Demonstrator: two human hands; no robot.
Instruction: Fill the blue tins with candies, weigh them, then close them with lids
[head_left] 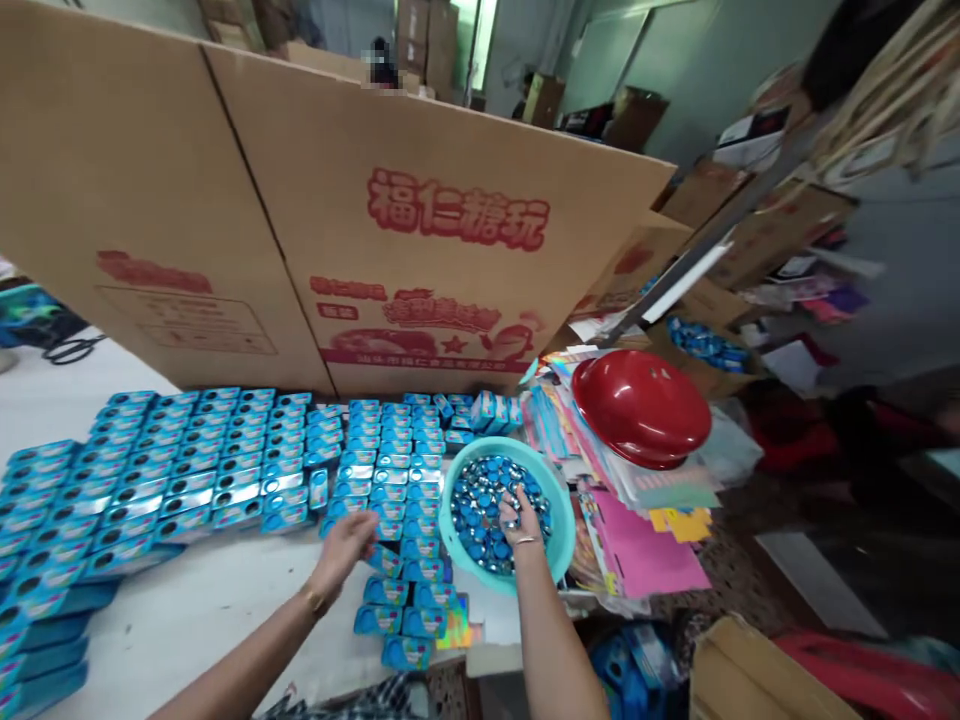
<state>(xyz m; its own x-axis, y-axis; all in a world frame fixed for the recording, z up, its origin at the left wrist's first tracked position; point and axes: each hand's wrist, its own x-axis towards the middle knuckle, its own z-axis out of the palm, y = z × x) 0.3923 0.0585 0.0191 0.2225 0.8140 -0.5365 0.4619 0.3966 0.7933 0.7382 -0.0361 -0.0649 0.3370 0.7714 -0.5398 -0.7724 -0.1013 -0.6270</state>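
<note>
My right hand (520,517) is inside a turquoise basin (565,520), among many small blue and silver round pieces (480,500). Its fingers are curled around a few of these pieces. To the left, my left hand (351,545) hovers by rows of small blue boxes (375,490), with its fingers bent; whether anything is between them is too small to tell. The near boxes (406,652) lie in short columns between my left hand and the basin.
A large printed cardboard sheet (420,130) stands behind the boxes. More blue box rows (180,480) fill the left of the white table (217,620). Right of the basin are paper stacks (637,550) and a red bowl (645,405). Black scissors (69,349) lie far left.
</note>
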